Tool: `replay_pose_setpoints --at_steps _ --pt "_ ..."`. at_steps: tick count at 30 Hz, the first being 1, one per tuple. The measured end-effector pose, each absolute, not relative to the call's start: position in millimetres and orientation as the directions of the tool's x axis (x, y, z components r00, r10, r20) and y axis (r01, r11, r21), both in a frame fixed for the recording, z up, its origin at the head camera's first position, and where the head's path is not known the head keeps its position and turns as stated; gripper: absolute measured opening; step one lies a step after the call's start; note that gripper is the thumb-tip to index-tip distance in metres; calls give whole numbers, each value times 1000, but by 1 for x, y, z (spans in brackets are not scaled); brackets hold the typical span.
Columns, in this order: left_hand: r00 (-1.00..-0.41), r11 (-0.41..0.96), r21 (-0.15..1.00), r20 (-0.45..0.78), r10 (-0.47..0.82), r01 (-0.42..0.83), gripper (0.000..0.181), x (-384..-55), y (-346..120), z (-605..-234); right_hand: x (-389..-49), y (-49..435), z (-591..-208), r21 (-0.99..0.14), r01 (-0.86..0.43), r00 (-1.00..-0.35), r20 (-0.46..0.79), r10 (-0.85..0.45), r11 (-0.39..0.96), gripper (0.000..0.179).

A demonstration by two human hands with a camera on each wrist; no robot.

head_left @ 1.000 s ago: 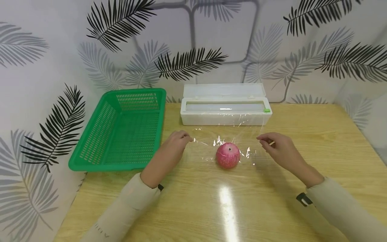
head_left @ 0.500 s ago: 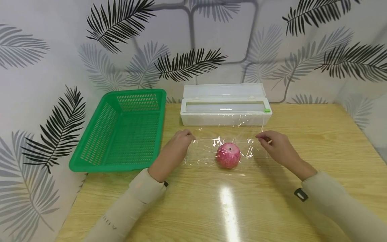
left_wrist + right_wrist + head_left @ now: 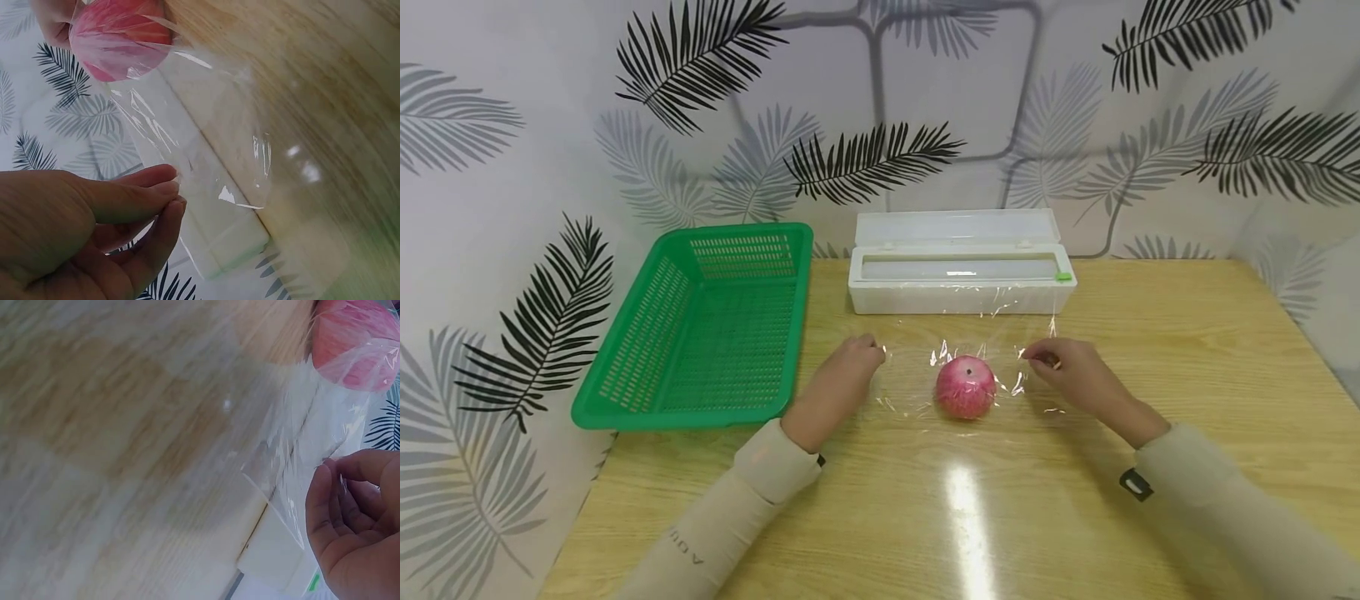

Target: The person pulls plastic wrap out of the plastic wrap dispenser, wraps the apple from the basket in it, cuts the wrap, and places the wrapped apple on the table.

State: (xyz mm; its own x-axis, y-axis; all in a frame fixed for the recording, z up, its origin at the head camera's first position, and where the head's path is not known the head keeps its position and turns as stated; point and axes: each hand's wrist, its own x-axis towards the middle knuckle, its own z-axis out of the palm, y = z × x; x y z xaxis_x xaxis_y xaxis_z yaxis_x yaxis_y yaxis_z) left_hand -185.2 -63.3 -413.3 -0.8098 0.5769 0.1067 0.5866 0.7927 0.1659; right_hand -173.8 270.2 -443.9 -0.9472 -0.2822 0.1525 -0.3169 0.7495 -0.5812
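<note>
A round pink-red fruit with a small dark spot on top sits on the table between my hands. Clear plastic wrap lies over it, its creases shining; in the head view the sheet is hard to make out except by glints. On the fruit's left, my left hand pinches the wrap between thumb and fingertips, as the left wrist view shows. My right hand pinches the wrap on the other side, where a loose corner hangs beside the fingers in the right wrist view.
Behind the fruit stands a white wrap dispenser box, its lid up and a green slider at its right end. A green plastic basket stands at the left. A patterned wall rises behind the wooden table.
Both hands have moved slightly inward, closer to the fruit, drawing the wrap in around it. The right hand has also come a little lower. Fruit, box and basket stay in place.
</note>
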Motion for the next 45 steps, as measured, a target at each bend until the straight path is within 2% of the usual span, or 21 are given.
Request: replay_pose_setpoints --at_steps 12,23,30,45 --pt "-788 765 203 61 613 611 21 -180 -59 -432 -170 265 -458 -609 -301 -942 68 -330 734 7" --pt "-771 743 228 62 633 629 17 -172 -55 -441 -165 254 -463 -585 -359 -918 79 -389 727 10" --pt "-769 732 259 82 634 630 17 -172 -53 -446 -165 249 -467 -545 -423 -897 139 -419 724 9" --pt "-768 749 179 79 635 638 13 -168 -55 -444 -162 246 -461 -469 -425 -895 90 -437 774 12"
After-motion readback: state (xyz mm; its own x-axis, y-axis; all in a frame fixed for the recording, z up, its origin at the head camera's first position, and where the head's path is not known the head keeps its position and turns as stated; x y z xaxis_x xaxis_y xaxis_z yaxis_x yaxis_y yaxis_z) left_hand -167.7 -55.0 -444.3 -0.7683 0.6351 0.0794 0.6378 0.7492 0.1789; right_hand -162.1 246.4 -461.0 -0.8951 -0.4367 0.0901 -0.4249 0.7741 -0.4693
